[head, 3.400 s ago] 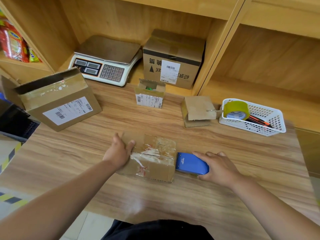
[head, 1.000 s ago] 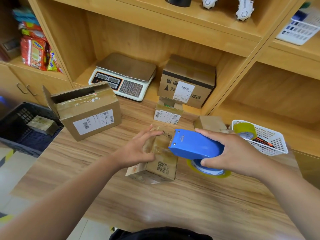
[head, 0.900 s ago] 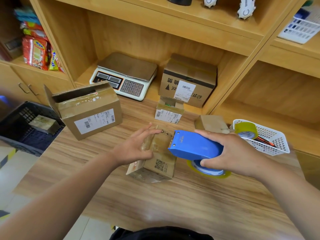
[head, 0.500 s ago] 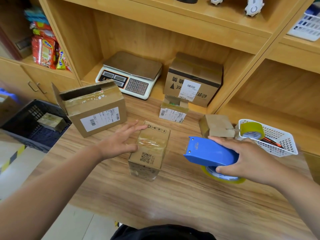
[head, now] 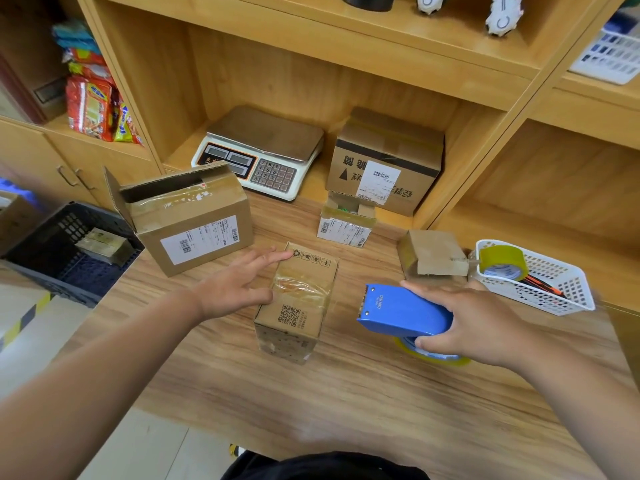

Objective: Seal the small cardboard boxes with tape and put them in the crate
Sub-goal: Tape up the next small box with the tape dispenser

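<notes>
You have one taped box [head: 104,242] lying in the crate [head: 67,225], which sits low and off the left end of the bench [head: 346,403], so I judge the job begun but far from over. The box [head: 298,299] in front of you stands mid-bench with a crinkled band of clear tape across its top. It looks sealed there and ready to go to the crate, though its far sides are hidden. Your left hand [head: 232,289] lies against its left flank, fingers [head: 266,258] straight and released, touching but not grasping. Your right hand [head: 474,323] is to the right of the box and apart from it, fingers curled round the dispenser [head: 401,311]. That is a smooth blue plastic shell with a toothed front edge and a yellowish roll beneath. Two small boxes look unfinished to me. The labelled box [head: 346,223] behind has its top open with something green inside, and the flap box [head: 431,254] to the right has a loose flap sticking out. All the boxes are plain brown corrugated card, scuffed and patched with old glossy tape, light and squared off. The box before you has a dimpled, worn near face and a printed code on top. The crate is dark latticed plastic. The bench is slick wood-grain laminate, so I expect card to slide on it easily.
</notes>
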The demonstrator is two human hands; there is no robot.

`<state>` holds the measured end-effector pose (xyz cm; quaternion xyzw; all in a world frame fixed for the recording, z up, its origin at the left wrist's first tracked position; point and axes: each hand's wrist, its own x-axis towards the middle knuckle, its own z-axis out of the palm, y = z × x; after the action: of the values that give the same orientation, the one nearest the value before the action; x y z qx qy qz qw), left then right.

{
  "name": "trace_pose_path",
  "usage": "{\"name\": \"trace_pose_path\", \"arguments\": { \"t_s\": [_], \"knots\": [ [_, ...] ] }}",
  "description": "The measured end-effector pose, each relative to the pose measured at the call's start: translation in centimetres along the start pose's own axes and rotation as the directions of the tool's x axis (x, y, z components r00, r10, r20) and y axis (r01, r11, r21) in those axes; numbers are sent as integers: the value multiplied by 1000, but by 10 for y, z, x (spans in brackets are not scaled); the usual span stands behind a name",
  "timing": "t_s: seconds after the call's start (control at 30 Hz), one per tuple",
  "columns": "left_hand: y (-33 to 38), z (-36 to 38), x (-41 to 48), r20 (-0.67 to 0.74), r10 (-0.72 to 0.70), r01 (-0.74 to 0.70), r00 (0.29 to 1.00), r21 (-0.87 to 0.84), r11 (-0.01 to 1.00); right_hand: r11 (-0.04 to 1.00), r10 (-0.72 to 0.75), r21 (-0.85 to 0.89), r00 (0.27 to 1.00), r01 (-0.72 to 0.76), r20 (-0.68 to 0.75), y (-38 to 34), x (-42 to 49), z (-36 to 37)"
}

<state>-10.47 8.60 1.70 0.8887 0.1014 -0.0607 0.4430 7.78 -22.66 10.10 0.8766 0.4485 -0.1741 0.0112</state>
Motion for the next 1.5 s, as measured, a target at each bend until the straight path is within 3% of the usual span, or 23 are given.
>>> {"name": "trace_pose_path", "arguments": {
  "t_s": [0.33, 0.63, 0.77, 1.0, 1.17, 1.27, 1.33, 1.43, 1.5],
  "knots": [
    [-14, -1, -11, -112, 17, -24, 994, -57, 998, 999, -1, 43, 999, 2, -33, -23, 18, 22],
    [-68, -15, -44, -279, -137, 117, 951, -86, 989, 992, -65, 103, 990, 78, -123, -78, 56, 31],
    [-82, 9, -47, -246, -227, 210, 942, -93, 973, 993, -91, 68, 992, 97, -84, -86, 69, 55],
    [-81, 44, -14, -163, -262, 239, 951, -148, 960, 987, -36, 157, 999, 42, -40, -65, 66, 70],
    [-64, 60, -2, 9, -371, 370, 928, -97, 924, 999, -30, 21, 1000, 30, 9, -68, 47, 57],
    [-55, 60, 3, 8, -220, 220, 975, -24, 975, 999, -30, -33, 999, 31, 26, -70, 40, 52],
    [-42, 57, 8, 6, -62, 60, 998, 167, 984, 999, -21, -27, 999, 22, 37, -71, 40, 51],
    [-25, 58, 13, 87, 68, -100, 994, 449, 888, 999, -14, -42, 999, 16, 47, -74, 42, 49],
    [-26, 62, 16, 146, 63, -133, 987, 543, 829, 998, -17, -59, 998, 20, 59, -78, 42, 48]
  ]
}}
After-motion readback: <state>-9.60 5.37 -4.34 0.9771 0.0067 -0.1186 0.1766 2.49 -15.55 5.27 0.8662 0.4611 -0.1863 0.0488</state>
